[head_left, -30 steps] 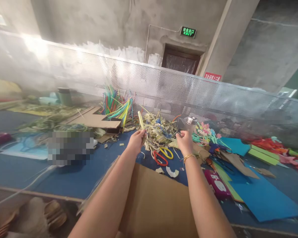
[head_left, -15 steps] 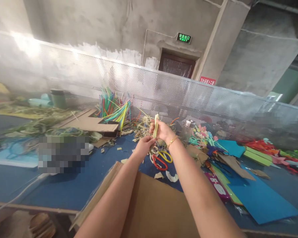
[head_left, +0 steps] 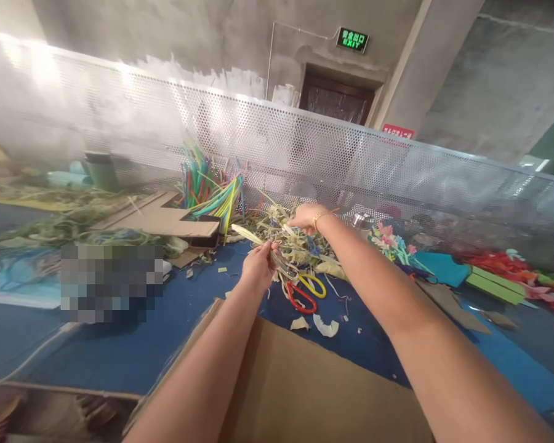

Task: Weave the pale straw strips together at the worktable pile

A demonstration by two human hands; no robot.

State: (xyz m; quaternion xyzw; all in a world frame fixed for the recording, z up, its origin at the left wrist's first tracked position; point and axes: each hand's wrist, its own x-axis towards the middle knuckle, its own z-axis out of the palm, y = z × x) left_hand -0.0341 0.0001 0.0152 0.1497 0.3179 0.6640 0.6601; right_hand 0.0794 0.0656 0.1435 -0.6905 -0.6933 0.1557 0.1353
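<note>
My left hand (head_left: 257,267) is closed on the end of a pale yellow-green leaf strip (head_left: 248,234) that sticks out up and to the left. My right hand (head_left: 305,216), with a gold bracelet at the wrist, reaches further back into a tangled pile of pale strips (head_left: 300,246), its fingers curled among them; what they hold is hidden. Just in front of the pile lie scissors with red and yellow handles (head_left: 305,291) on the blue table (head_left: 166,326).
A brown cardboard sheet (head_left: 305,381) lies under my forearms. Coloured straws (head_left: 210,194) stand behind a cardboard piece (head_left: 166,221) at the left. Small paper flowers (head_left: 392,243), blue and green sheets (head_left: 489,280) lie at the right. A perforated metal screen (head_left: 351,166) runs along the back.
My right hand has let go of the strip it held upright and reached back into the pile. My left hand now holds the strip, tilted to the left.
</note>
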